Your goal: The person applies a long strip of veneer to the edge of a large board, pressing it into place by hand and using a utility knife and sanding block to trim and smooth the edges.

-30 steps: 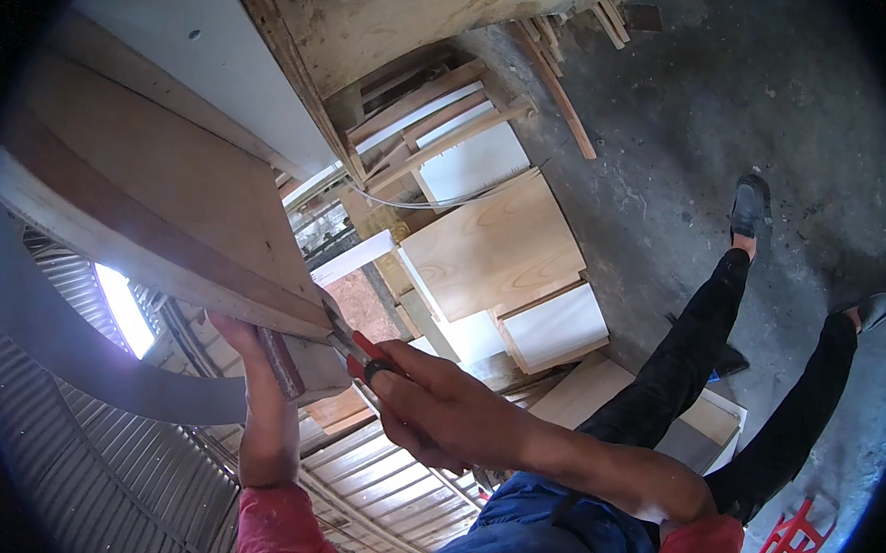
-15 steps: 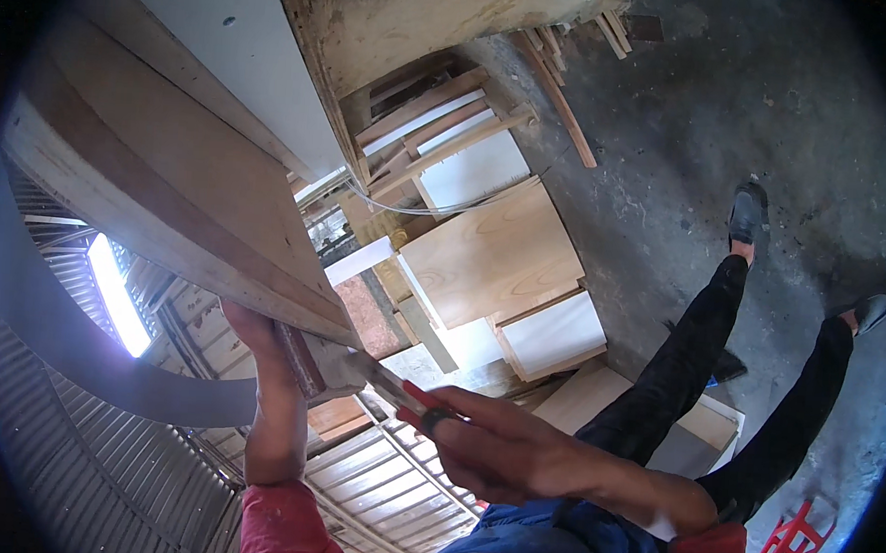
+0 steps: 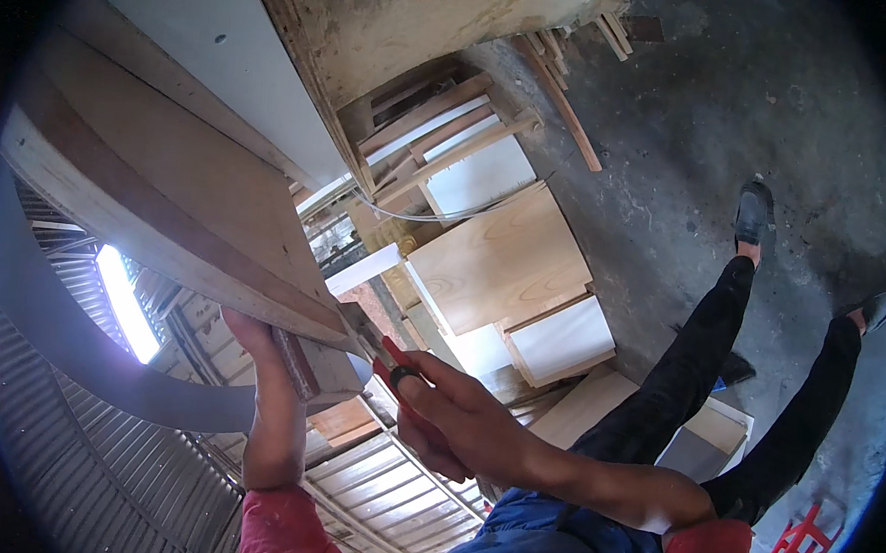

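My right hand [image 3: 456, 412] is closed around a red-handled utility knife [image 3: 383, 366] with a black part by the thumb. The knife's metal front reaches the lower right end of a long curved wooden panel [image 3: 167, 197]. Just under that end is a short pale block [image 3: 333, 371] with a reddish-brown side. My left hand [image 3: 248, 334] is raised to the panel's underside, beside the block. Its fingers are hidden behind the wood, so its grip does not show.
Plywood sheets [image 3: 504, 260] and white boards [image 3: 560, 338] lie stacked below the panel. Wood strips [image 3: 562, 108] rest on the concrete floor [image 3: 692, 119]. A curved grey band [image 3: 88, 358] stands left of my left arm. A red stool [image 3: 799, 551] is at lower right.
My right hand has moved left and slightly up with the knife. Its metal front has shifted from across the block to the panel's end. My left hand stays nearly in place.
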{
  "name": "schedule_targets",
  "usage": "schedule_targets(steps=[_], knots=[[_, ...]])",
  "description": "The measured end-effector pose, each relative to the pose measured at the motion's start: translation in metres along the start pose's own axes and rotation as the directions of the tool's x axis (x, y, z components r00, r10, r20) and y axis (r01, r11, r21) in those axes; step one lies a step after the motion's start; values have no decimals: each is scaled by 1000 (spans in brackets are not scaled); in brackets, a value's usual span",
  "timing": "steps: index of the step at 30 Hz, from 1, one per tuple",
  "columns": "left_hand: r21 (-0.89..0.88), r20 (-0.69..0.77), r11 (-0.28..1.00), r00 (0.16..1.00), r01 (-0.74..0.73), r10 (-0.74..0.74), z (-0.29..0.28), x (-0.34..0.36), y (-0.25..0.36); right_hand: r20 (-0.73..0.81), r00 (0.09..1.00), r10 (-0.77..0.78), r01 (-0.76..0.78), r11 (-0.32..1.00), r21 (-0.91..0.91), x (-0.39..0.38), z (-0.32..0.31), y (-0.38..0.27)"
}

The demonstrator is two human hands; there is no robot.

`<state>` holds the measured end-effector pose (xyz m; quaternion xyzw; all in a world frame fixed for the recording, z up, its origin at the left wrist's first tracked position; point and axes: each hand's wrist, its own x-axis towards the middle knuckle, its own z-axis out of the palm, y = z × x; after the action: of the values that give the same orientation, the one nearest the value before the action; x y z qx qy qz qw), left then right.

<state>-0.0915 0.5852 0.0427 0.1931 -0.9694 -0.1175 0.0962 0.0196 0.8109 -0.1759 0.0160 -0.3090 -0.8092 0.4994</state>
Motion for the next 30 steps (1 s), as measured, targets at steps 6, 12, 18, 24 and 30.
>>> schedule_targets(steps=[6,12,18,24,30], knots=[[-98,34,995,999,17,-14,-1,4,-6,71,996,-50,54,997,-59,29,-2,-9],[-136,6,988,997,72,-72,-9,6,-9,154,987,-53,54,999,-5,43,-13,-11],[-250,36,967,998,57,-49,-2,0,-5,151,988,-45,38,998,52,37,-14,-7],[-258,107,962,992,88,-62,-17,12,-18,72,994,-77,81,996,-49,43,1,-14],[-238,54,969,997,64,-52,11,-3,5,125,992,-21,30,997,-71,31,-10,-19]])
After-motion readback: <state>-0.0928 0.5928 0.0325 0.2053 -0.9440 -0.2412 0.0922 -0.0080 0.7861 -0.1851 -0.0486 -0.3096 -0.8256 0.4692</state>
